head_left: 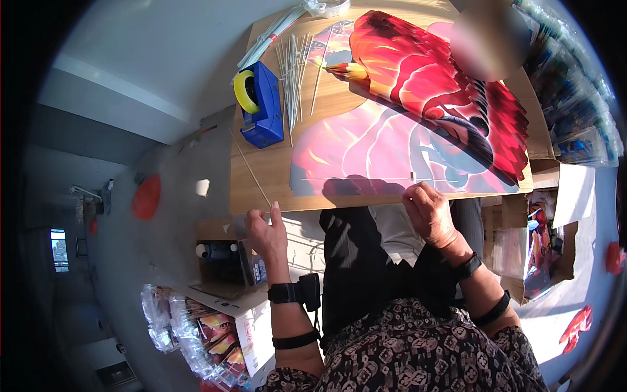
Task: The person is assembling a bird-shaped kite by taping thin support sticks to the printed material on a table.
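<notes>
My left hand (pixel 266 232) is closed at the table's near edge, thumb and finger pinched at the end of a thin stick (pixel 248 162) that slants up to the left. My right hand (pixel 428 212) is curled at the near edge of a pale pink printed sheet (pixel 353 147); what its fingers hold, if anything, is hidden. A thin white rod (pixel 366 179) lies along that sheet's near side, with a small dark piece on it. Over the sheet's far part lies a bright red wing-shaped print (pixel 405 62) with feather patterns.
A blue tape dispenser (pixel 264 111) with yellow tape stands at the table's left, beside loose thin sticks (pixel 292 78). White strips (pixel 271 36) lie behind. Clear plastic packets (pixel 575 98) pile up at right. Open cartons (pixel 548 235) flank my legs.
</notes>
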Available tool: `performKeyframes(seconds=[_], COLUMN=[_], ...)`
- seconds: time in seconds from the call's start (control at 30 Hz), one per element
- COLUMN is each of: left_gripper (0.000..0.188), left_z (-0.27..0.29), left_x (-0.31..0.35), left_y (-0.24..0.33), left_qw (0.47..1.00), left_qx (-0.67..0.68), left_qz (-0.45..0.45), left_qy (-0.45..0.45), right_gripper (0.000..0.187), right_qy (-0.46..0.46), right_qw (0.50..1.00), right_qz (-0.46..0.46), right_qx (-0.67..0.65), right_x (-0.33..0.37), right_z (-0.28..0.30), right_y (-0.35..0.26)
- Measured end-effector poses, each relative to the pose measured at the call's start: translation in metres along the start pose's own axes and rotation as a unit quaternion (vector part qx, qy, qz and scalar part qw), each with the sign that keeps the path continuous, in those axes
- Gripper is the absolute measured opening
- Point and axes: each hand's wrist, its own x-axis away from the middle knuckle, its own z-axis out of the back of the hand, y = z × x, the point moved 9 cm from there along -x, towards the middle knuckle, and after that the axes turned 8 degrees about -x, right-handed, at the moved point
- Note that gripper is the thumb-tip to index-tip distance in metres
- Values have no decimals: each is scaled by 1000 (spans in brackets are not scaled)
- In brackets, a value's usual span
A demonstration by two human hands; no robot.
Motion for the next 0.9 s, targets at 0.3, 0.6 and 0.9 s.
performKeyframes(seconds=[0.3,0.6,0.9], left_gripper=[26,20,17], left_z=[-71,-25,19], left_x=[29,113,31], left_y=[-54,25,-14], left_qw=[857,751,848], left_qx=[354,443,413], left_qz=[269,185,118], left_qy=[-261,-454,-310], right_gripper=[10,15,10], right_qy=[-186,-214,-257], right_qw=[974,874,783], right_qz=[-7,-259,-324], right_qx=[-132,-352,-465], right_x=[-15,-10,28], right_z=[-112,-190,-176], right_y=[-52,-36,-61])
